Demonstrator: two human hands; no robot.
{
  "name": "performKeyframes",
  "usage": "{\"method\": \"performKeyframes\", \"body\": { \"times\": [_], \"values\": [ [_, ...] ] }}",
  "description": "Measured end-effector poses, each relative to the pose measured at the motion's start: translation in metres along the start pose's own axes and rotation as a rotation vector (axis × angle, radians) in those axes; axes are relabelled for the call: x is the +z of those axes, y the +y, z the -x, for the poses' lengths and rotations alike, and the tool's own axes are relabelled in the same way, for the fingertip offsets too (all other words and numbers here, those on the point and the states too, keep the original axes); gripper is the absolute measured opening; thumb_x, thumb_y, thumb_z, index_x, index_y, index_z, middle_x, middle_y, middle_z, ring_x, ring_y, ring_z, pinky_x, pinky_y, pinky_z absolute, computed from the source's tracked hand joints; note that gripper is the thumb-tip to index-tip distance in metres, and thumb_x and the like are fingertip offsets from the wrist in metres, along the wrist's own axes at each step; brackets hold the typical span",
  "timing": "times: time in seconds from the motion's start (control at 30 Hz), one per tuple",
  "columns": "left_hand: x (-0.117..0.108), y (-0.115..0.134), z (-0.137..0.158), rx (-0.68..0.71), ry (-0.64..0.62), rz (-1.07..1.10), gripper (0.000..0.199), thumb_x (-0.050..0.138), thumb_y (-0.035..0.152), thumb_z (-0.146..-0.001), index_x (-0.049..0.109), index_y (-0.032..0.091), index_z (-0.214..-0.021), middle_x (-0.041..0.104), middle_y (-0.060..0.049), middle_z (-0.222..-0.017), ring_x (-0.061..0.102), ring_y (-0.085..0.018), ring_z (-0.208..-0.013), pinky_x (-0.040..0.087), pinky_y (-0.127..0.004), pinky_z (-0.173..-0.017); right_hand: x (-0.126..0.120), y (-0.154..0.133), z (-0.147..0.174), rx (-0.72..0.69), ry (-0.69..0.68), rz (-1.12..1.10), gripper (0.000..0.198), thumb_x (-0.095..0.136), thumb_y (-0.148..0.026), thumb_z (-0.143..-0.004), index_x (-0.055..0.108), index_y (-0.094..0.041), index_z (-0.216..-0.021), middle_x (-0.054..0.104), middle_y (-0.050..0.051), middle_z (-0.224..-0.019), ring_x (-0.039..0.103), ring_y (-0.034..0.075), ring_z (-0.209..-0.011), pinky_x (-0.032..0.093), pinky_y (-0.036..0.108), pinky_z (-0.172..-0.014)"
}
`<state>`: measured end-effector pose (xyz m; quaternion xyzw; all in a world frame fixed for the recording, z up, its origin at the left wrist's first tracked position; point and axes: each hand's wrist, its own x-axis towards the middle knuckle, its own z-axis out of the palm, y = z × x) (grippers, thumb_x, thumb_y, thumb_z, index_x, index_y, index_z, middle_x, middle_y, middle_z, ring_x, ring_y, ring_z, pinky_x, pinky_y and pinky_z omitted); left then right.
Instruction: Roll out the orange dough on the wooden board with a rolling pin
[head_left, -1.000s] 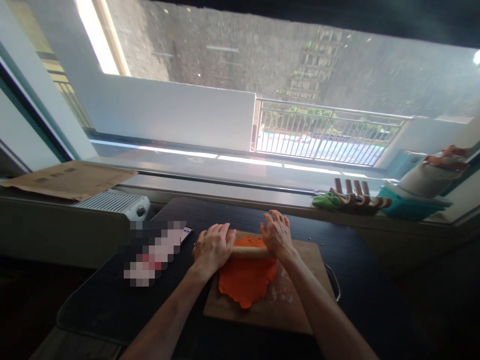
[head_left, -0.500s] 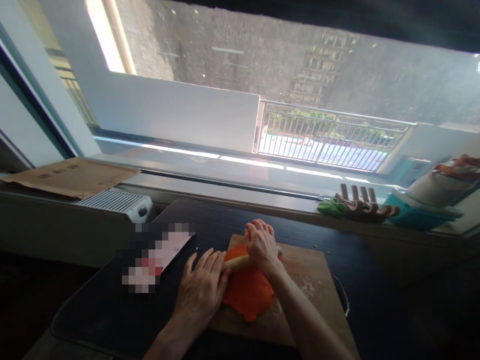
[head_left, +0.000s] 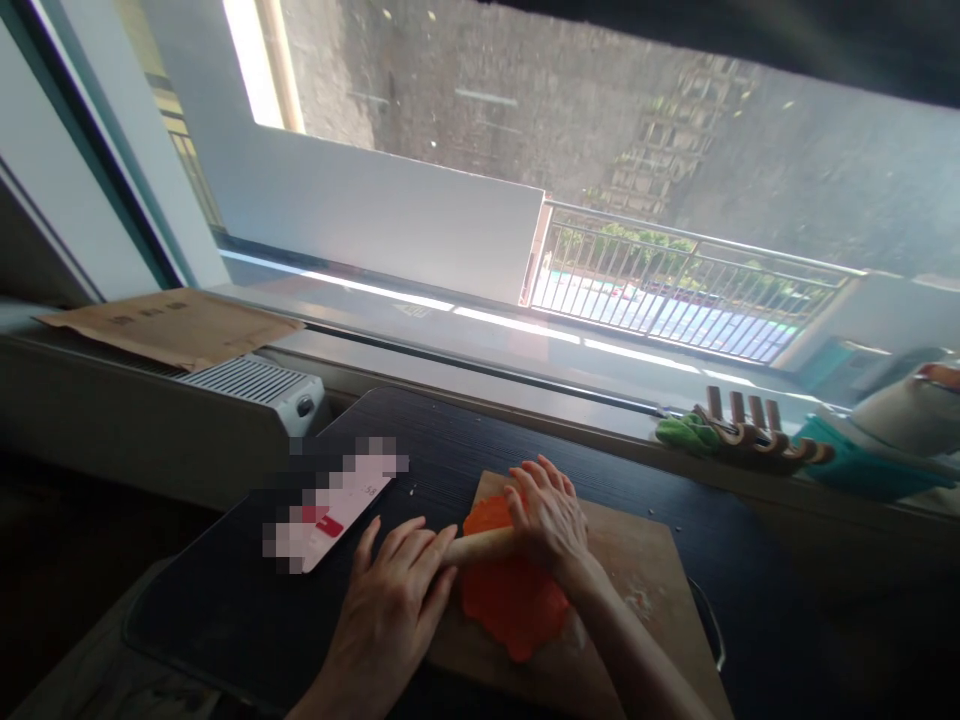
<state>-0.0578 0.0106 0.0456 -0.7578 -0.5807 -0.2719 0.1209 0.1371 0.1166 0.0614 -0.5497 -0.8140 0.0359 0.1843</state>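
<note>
A wooden rolling pin (head_left: 486, 546) lies across a flat, uneven-edged sheet of orange dough (head_left: 516, 610). My left hand (head_left: 396, 590) is on the pin's left end, thumb below it and fingers pointing forward. Over the right end of the pin, my right hand (head_left: 549, 510) presses with its fingers bent forward; that end is hidden beneath it. Under the dough is a wooden cutting board (head_left: 652, 580) with white flour smears on its right part.
The board rests on a dark table (head_left: 450, 430). A partly blurred pink packet (head_left: 352, 505) lies left of my hands. On the sill stand a green cloth (head_left: 686, 434), a wooden rack (head_left: 750, 432) and a teal container (head_left: 862, 462). Brown paper (head_left: 180, 325) covers a heater (head_left: 262, 385).
My view has turned slightly left, so the scene sits further right. The rolling pin has come a little toward me over the dough, both hands still on it.
</note>
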Motion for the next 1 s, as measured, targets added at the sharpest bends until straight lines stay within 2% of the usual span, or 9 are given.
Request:
{"method": "performKeyframes", "body": {
  "times": [0.13,0.2,0.33,0.5,0.6,0.77,0.83,0.93,1.0],
  "values": [
    [0.007,-0.012,-0.005,-0.092,0.04,-0.039,0.033,0.048,0.023,-0.09,0.061,0.023,-0.121,0.072,-0.006,-0.107,0.063,-0.026,-0.105,0.034,-0.05,-0.102,0.009,-0.008,-0.057,0.076,-0.099,-0.008,0.038,0.038,-0.04,-0.098,0.061,-0.021,-0.121,0.059,0.009,-0.129,0.036,0.026,-0.134,0.026,0.043,-0.106],
    [0.009,-0.017,-0.004,-0.122,0.052,-0.03,0.034,0.047,0.025,-0.091,0.059,0.022,-0.123,0.071,-0.008,-0.11,0.063,-0.027,-0.107,0.035,-0.05,-0.102,0.011,-0.011,-0.072,0.073,-0.141,-0.008,0.038,0.038,-0.04,-0.098,0.061,-0.019,-0.119,0.06,0.011,-0.127,0.038,0.027,-0.132,0.027,0.044,-0.105],
    [0.009,-0.017,0.004,-0.137,0.085,0.07,0.038,0.048,0.026,-0.092,0.051,0.021,-0.129,0.07,-0.008,-0.115,0.062,-0.025,-0.11,0.035,-0.049,-0.103,0.007,-0.008,-0.051,0.009,-0.114,-0.035,0.038,0.04,-0.04,-0.097,0.059,-0.02,-0.123,0.057,0.009,-0.132,0.035,0.025,-0.135,0.027,0.041,-0.106],
    [0.005,-0.01,0.009,-0.131,0.124,0.262,0.037,0.05,0.026,-0.092,0.049,0.023,-0.129,0.072,-0.002,-0.099,0.067,-0.02,-0.1,0.035,-0.046,-0.107,-0.003,0.002,0.001,-0.075,-0.03,-0.011,0.037,0.038,-0.038,-0.097,0.059,-0.024,-0.125,0.055,0.004,-0.135,0.033,0.021,-0.136,0.025,0.037,-0.109],
    [0.009,-0.011,0.006,-0.17,0.148,0.285,0.031,0.05,0.026,-0.092,0.054,0.024,-0.123,0.072,-0.003,-0.101,0.067,-0.021,-0.101,0.037,-0.047,-0.106,-0.001,0.001,-0.01,-0.066,-0.045,0.009,0.037,0.039,-0.037,-0.097,0.059,-0.024,-0.125,0.057,0.004,-0.132,0.033,0.021,-0.136,0.027,0.037,-0.108],
    [0.018,-0.021,-0.005,-0.219,0.139,0.228,0.03,0.044,0.024,-0.093,0.058,0.022,-0.12,0.071,-0.007,-0.111,0.065,-0.023,-0.105,0.044,-0.047,-0.098,0.011,-0.011,-0.074,0.008,-0.162,0.002,0.038,0.038,-0.039,-0.098,0.061,-0.02,-0.122,0.061,0.009,-0.124,0.042,0.025,-0.129,0.031,0.041,-0.103],
    [0.018,-0.024,-0.008,-0.234,0.131,0.224,0.03,0.043,0.024,-0.093,0.057,0.021,-0.12,0.07,-0.009,-0.112,0.065,-0.024,-0.105,0.046,-0.046,-0.096,0.012,-0.014,-0.084,0.005,-0.157,-0.007,0.038,0.04,-0.037,-0.098,0.06,-0.017,-0.123,0.059,0.012,-0.127,0.045,0.025,-0.126,0.032,0.04,-0.102],
    [0.014,-0.021,-0.005,-0.234,0.117,0.235,0.03,0.045,0.026,-0.093,0.054,0.022,-0.122,0.071,-0.008,-0.11,0.066,-0.024,-0.103,0.046,-0.048,-0.096,0.009,-0.011,-0.066,-0.042,-0.065,-0.036,0.04,0.04,-0.036,-0.098,0.056,-0.015,-0.129,0.05,0.013,-0.137,0.039,0.024,-0.13,0.03,0.038,-0.105],
    [0.009,-0.017,0.001,-0.217,0.109,0.251,0.032,0.049,0.029,-0.093,0.051,0.025,-0.124,0.072,-0.005,-0.106,0.067,-0.023,-0.1,0.044,-0.05,-0.099,0.007,-0.006,-0.04,-0.097,0.043,-0.061,0.043,0.039,-0.035,-0.099,0.051,-0.015,-0.135,0.041,0.011,-0.145,0.028,0.024,-0.138,0.025,0.036,-0.109]
  ]
}}
